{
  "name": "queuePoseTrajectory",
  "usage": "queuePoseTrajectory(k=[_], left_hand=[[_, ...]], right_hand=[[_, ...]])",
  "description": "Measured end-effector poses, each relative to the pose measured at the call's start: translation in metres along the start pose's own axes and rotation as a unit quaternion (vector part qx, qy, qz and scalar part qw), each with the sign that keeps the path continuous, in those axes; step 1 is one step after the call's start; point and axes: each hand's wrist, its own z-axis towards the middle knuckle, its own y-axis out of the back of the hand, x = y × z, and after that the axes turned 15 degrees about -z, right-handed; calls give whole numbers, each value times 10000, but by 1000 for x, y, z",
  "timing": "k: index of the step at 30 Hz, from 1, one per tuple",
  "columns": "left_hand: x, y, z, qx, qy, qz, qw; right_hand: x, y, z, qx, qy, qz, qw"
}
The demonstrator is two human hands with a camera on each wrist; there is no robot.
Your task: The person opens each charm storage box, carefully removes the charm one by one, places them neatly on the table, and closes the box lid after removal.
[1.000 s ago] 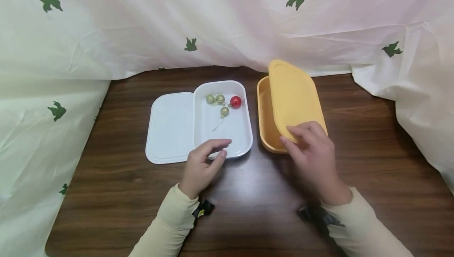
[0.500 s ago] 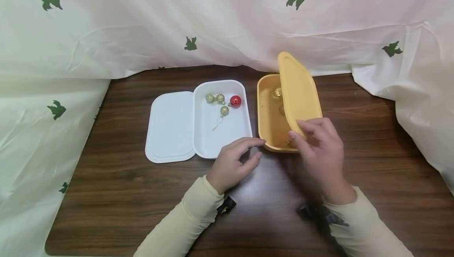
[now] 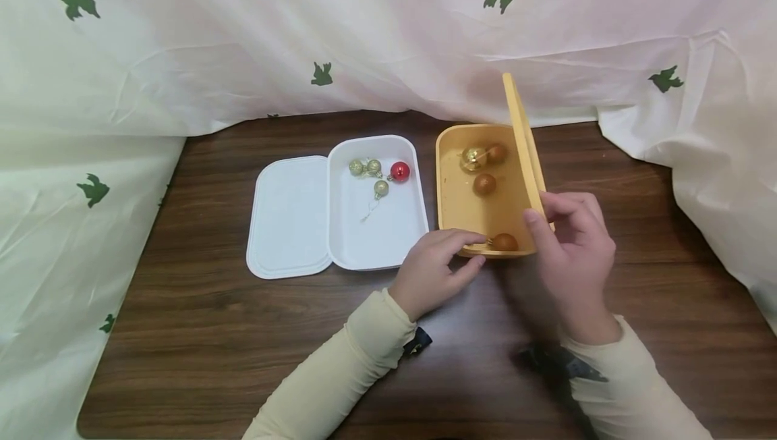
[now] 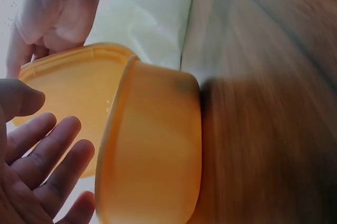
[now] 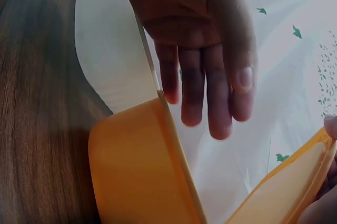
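My right hand pinches the near edge of the yellow lid, which stands almost on edge over the right side of the yellow box. Inside that box lie a shiny gold bauble and several orange baubles, one of them an orange bauble by the near wall. Over the box's near left corner is my left hand, holding nothing, its fingers relaxed and spread in the left wrist view. In the right wrist view the left hand hangs above the box rim.
To the left stands a white box with several small gold baubles and a red bauble inside. A white lid lies against its left side. White cloth with green birds hangs behind the dark wooden table.
My right hand has swung the yellow lid up and to the right, uncovering the baubles in the yellow box. The left hand has moved right, from the white box to the yellow one.
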Motion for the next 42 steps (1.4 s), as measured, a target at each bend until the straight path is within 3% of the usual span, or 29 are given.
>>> queuePoseTrajectory(k=[7, 10, 14, 20, 29, 35, 42], left_hand=[[-5, -13, 11, 276, 124, 58, 9995], [-6, -16, 15, 399, 205, 284, 9986], [-4, -20, 22, 511, 206, 547, 9970], [-4, -26, 32, 764, 183, 896, 9929], [1, -31, 36, 1247, 236, 1926, 9730], [1, -33, 34, 1373, 73, 2538, 9574], [2, -34, 33, 1248, -41, 2626, 9568]], right_hand=[[14, 3, 4, -446, -304, 272, 9982], [13, 2, 7, -786, -527, 1031, 9902], [4, 3, 11, -1220, -836, 1987, 9688], [-4, 4, 17, -1673, -1160, 2766, 9392], [-17, 13, 25, -2166, -1733, 3734, 8852], [-26, 20, 28, -2338, -1958, 4029, 8629], [-39, 30, 30, -2512, -2235, 4371, 8342]])
